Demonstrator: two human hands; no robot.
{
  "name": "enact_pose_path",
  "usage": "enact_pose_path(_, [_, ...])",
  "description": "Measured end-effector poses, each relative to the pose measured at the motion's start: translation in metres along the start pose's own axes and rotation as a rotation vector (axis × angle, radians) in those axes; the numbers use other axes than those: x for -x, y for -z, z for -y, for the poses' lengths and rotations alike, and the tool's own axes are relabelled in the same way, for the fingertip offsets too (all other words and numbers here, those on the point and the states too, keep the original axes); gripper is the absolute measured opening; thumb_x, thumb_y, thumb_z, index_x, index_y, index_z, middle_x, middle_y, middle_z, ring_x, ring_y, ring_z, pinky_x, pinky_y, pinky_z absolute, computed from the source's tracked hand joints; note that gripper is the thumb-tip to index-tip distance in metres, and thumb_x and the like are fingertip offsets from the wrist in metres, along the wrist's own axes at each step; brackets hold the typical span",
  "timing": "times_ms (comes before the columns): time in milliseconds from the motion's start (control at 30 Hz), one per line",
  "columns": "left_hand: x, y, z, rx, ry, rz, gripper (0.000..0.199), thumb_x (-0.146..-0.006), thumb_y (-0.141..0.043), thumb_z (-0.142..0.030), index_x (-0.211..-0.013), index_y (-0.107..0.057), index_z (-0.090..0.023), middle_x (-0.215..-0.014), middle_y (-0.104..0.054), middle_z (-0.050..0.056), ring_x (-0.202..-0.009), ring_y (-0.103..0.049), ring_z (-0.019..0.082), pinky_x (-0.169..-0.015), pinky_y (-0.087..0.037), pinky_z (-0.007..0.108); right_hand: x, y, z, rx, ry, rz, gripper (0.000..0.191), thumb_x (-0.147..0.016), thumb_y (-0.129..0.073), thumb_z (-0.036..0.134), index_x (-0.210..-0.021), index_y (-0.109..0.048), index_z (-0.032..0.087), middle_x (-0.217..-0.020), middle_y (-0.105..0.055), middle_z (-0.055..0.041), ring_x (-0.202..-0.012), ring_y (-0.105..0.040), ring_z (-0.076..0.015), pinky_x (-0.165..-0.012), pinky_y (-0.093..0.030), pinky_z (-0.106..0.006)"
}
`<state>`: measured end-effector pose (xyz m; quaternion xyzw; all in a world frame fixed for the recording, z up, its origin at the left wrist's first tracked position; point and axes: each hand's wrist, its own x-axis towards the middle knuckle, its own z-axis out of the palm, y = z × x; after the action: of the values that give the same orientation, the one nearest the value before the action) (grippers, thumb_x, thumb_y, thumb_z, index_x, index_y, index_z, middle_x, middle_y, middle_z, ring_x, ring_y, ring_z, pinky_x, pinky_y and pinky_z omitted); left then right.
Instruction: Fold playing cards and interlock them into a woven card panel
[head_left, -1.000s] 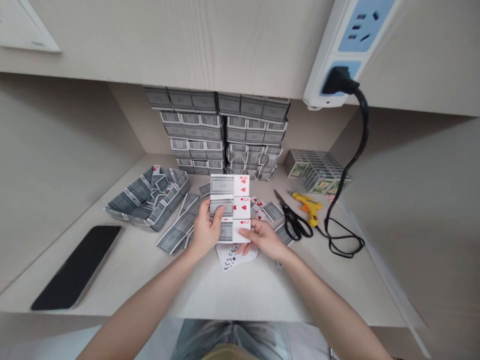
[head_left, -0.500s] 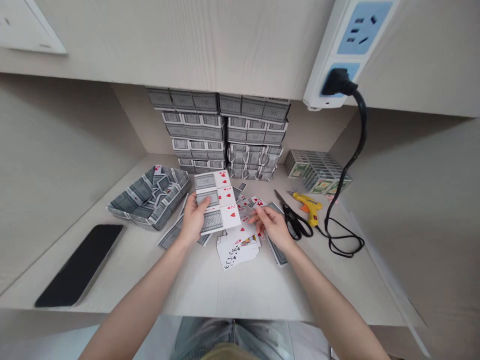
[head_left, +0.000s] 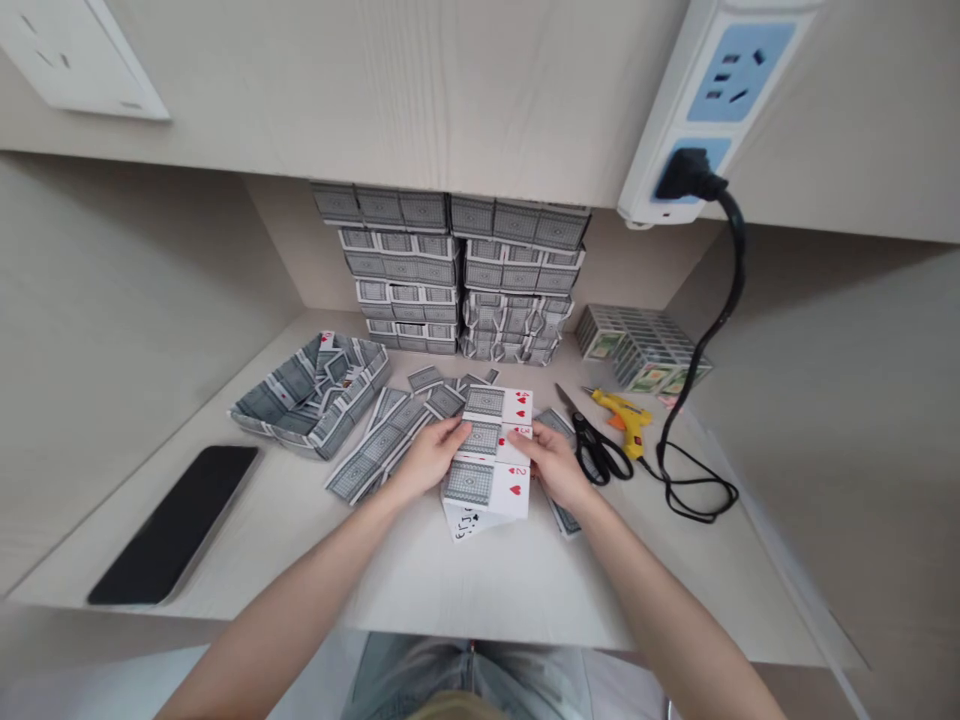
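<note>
A card panel [head_left: 480, 482] shows grey patterned backs on its left and hearts 4, 3 and 2 on its right. My left hand [head_left: 433, 455] grips its left edge with the thumb on top. On the right edge, my right hand [head_left: 553, 462] pinches it, thumb over the 3 of hearts. Under the panel lie loose face-up cards [head_left: 471, 524], mostly hidden. Grey-backed card strips [head_left: 375, 450] spread to the left of my left hand. Another strip [head_left: 564, 518] lies partly beneath my right hand.
A folded-card tray [head_left: 300, 440] and a black phone [head_left: 176, 525] lie left. Scissors [head_left: 596, 450], a yellow glue gun [head_left: 626, 415] with its cord and clear-wrapped boxes [head_left: 645, 345] are right. Stacked card boxes [head_left: 405, 265] stand behind. A black cable [head_left: 720, 320] hangs from a power strip [head_left: 690, 125].
My left hand has brought the panel right and down over the face-up cards. My right hand has taken hold of its right edge. The view has shifted slightly.
</note>
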<state>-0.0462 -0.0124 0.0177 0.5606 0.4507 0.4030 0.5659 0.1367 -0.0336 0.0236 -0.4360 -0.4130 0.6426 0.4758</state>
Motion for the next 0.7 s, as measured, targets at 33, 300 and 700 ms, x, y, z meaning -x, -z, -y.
enact_pose_path(33, [0.0,0.002,-0.002,-0.028,0.021,0.007,0.04,-0.075,-0.05,-0.052,-0.086,-0.063,-0.016,-0.065,-0.065,0.002,-0.055,-0.058,0.016,-0.049,-0.045,0.026,0.0,0.0,0.0,-0.012,-0.002,0.0,0.042,-0.062,-0.07,0.041,-0.096,-0.06,0.018,-0.083,-0.069,-0.0041,-0.067,-0.064,-0.019,-0.054,-0.048,-0.028])
enact_pose_path(300, [-0.004,0.053,-0.015,-1.039,-0.126,-0.477,0.036,-0.074,-0.051,-0.043,-0.096,-0.063,-0.017,-0.094,-0.063,0.014,-0.092,-0.056,0.03,-0.08,-0.041,0.039,-0.001,0.002,0.002,-0.087,-0.002,0.045,0.041,-0.061,-0.071,0.039,-0.094,-0.061,0.018,-0.088,-0.069,-0.0043,-0.073,-0.064,-0.0189,-0.071,-0.048,-0.034])
enact_pose_path(700, [0.0,0.059,-0.019,-1.26,0.015,-0.525,0.055,-0.063,-0.061,-0.04,-0.113,-0.054,-0.017,-0.107,-0.052,0.018,-0.102,-0.046,0.039,-0.081,-0.037,0.051,-0.002,0.003,0.002,-0.097,-0.004,0.043,0.041,-0.06,-0.072,0.04,-0.093,-0.061,0.017,-0.089,-0.069,-0.0045,-0.074,-0.064,-0.0197,-0.07,-0.048,-0.033])
